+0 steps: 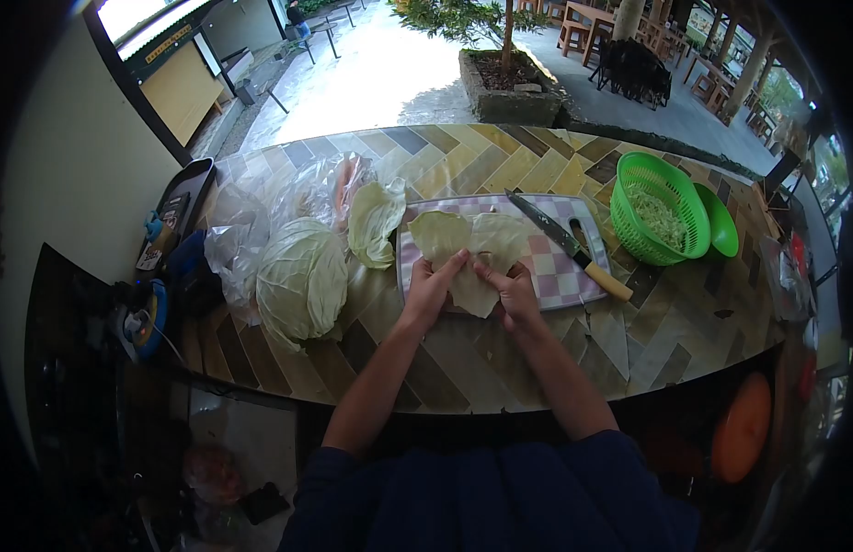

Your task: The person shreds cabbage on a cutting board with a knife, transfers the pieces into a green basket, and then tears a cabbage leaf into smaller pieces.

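Note:
Between both hands is a pale cabbage leaf, spread over a checkered cutting board. My left hand pinches its left side, thumb on top. Gripping the other side is my right hand, its thumb close to the left one near the leaf's middle. A knife with a pale handle lies across the board's right part, blade pointing away. Left of the board sits a cabbage head, with a loose cabbage leaf beside it.
A green basket holding shredded cabbage stands at the right, beside a green bowl. Clear plastic bags lie at the left near a dark tray. The tiled table's front edge curves before me.

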Demonstrator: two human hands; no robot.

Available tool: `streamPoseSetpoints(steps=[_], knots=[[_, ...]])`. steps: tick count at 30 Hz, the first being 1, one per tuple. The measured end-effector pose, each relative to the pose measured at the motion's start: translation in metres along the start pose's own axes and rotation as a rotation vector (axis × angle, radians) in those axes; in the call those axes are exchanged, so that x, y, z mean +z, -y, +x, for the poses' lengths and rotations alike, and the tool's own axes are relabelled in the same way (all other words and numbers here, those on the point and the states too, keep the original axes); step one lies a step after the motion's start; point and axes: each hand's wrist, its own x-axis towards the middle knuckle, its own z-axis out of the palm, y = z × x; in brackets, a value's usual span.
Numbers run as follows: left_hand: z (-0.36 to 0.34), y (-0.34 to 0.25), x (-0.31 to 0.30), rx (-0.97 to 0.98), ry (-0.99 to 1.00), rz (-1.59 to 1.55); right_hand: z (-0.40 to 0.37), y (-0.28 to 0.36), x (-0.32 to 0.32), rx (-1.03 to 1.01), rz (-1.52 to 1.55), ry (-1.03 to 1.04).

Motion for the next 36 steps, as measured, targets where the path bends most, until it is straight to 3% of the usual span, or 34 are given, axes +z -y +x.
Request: streamPoseSetpoints(steps=[7,13,22,24,28,31,34,36], knots=[[0.003,0.001,-0.003,-0.030,0.042,-0.058,-0.002,0.002,0.001,0.036,0.073,0.021],[-0.001,-0.004,-0.002,0.160,0.122,0.250,-0.004,0.010,0.005,-0.011,-0.007,-0.002],[-0.004,-0.004,0.009,0.158,-0.016,0.203,-0.006,0.005,0.011,-0.239,-0.257,-0.033],[-0.003,-0.007,0.005,0.075,-0.061,0.209,-0.009,0.004,0.012,-0.308,-0.328,-0.032],[-0.005,-0.016,0.004,0.080,-0.154,0.180,-0.012,0.007,0.016,-0.313,-0.374,0.021],[-0.002,-0.018,0.002,0.170,-0.124,0.102,-0.009,0.009,0.012,-0.241,-0.344,0.099],[0.002,-0.023,-0.009,0.010,-0.012,0.317,-0.004,0.008,0.007,-0.215,-0.289,0.057],[-0.001,-0.020,-0.007,0.060,0.068,0.304,-0.006,0.012,0.009,-0.218,-0.197,0.015]])
